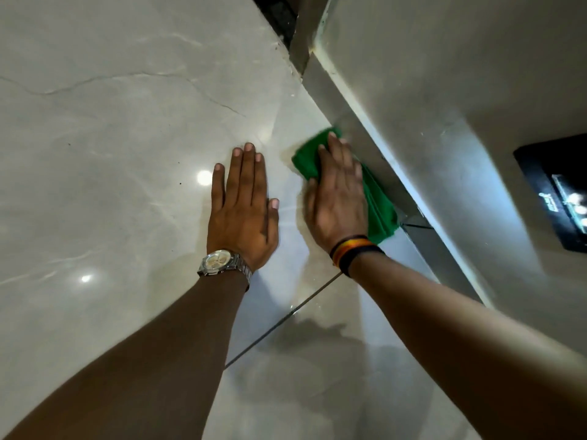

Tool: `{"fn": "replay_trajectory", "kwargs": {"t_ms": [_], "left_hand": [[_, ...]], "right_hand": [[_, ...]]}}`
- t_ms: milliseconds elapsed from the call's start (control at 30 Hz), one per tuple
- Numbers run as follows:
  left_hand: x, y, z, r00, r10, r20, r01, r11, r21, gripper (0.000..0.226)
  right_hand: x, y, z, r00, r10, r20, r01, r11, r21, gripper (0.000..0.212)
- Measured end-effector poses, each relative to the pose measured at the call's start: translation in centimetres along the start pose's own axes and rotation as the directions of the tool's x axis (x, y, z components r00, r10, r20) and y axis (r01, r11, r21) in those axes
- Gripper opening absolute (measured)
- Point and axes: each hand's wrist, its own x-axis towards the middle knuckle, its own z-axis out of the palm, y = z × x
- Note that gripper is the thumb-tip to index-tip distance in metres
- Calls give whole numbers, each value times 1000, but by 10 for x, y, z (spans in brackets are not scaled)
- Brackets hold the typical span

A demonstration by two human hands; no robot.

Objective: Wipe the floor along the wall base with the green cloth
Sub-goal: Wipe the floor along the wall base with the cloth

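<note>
Glossy pale floor is filling the frame; right hand, fingers spread flat, is pressing the green cloth against the wall base at centre right, while left hand, open-palmed, is bracing beside it.

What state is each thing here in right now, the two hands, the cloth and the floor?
Left hand: flat on the floor, fingers spread, holding nothing.
Right hand: open, palm pressed down on the cloth.
Green cloth: folded, flat on the floor, its far edge against the wall base.
Floor: glossy tile, reflecting lights.
Wristwatch: worn on the left wrist.
Wristbands: worn on the right wrist.
</note>
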Motion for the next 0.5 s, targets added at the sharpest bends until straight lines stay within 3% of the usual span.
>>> {"fn": "replay_trajectory", "kwargs": {"t_ms": [200, 333, 500], "left_hand": [[1, 0, 0, 1000, -5, 6, 5, 999, 44, 73], [1, 1, -2, 1000, -11, 20, 11, 1000, 25, 73], [1, 0, -2, 1000, -12, 28, 11, 1000, 5, 74]], "right_hand": [[78, -48, 14, 996, -37, -85, 45, 995, 84, 50], [58, -31, 6, 993, -102, -52, 106, 991, 81, 48], [41, -30, 6, 998, 0, -64, 4, 999, 54, 48]]}}
